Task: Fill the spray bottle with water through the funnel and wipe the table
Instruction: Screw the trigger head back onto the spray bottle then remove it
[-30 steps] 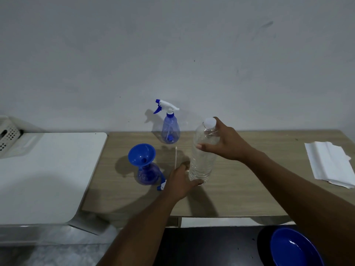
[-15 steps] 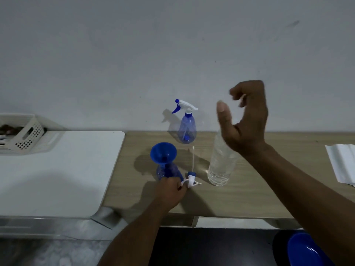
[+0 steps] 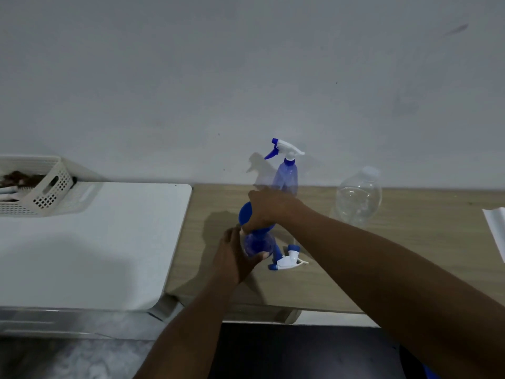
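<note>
I can read nothing here: the standing spray bottle [image 3: 287, 177] at centre, the water bottle [image 3: 358, 199] right of it and the basket [image 3: 50, 191] at far left show no legible marks, perhaps through blur.

Only the left hand [image 3: 235, 258] and the right hand [image 3: 269, 212] are shown with their forearms, both uncovered to the frame's edge, and clothing higher up cannot be told.
</note>
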Available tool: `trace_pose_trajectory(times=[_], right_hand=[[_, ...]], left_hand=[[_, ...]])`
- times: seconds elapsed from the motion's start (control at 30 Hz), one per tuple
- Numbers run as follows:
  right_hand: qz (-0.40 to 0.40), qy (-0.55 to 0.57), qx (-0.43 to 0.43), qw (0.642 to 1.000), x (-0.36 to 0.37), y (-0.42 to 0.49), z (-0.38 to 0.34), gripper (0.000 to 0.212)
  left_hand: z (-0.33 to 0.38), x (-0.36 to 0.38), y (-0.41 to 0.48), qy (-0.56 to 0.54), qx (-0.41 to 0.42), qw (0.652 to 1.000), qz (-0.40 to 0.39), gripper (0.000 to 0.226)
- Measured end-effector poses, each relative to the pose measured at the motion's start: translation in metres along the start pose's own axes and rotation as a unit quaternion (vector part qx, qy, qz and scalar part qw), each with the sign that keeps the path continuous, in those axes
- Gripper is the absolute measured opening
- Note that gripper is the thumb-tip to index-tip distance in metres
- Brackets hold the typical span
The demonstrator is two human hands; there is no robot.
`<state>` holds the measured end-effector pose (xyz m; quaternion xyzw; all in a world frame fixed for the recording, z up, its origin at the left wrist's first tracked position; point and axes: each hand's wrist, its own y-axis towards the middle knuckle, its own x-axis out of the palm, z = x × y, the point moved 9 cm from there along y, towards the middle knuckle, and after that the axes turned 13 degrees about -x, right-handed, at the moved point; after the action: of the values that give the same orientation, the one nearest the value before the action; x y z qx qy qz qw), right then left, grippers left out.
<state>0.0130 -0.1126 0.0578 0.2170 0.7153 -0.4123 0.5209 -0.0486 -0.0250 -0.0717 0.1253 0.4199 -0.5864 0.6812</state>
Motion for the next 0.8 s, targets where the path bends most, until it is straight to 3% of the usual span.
trace_pose_trajectory(times=[0.17, 0.43, 0.63, 0.8], right_hand=[[0.017, 0.029, -0.005, 0.999, -0.016, -0.004, 0.001, 0.07], [0.058, 0.132, -0.006, 0.99, -0.026, -0.013, 0.027, 0.062], [0.203, 0.314, 0.024, 0.927, -0.028, -0.019, 0.058, 0.051], [0.251, 0.402, 0.105, 0.874, 0.061, -0.005, 0.062, 0.067]], left_hand=[[0.006, 0.019, 0.016, 0.01, 0.037, 0.997, -0.063, 0.07], [0.004, -0.001, 0.017, -0.028, 0.042, 0.997, -0.053, 0.056], [-0.031, -0.033, 0.021, -0.053, 0.038, 0.998, -0.008, 0.066], [-0.045, -0.048, 0.017, -0.065, 0.041, 0.997, 0.01, 0.061]])
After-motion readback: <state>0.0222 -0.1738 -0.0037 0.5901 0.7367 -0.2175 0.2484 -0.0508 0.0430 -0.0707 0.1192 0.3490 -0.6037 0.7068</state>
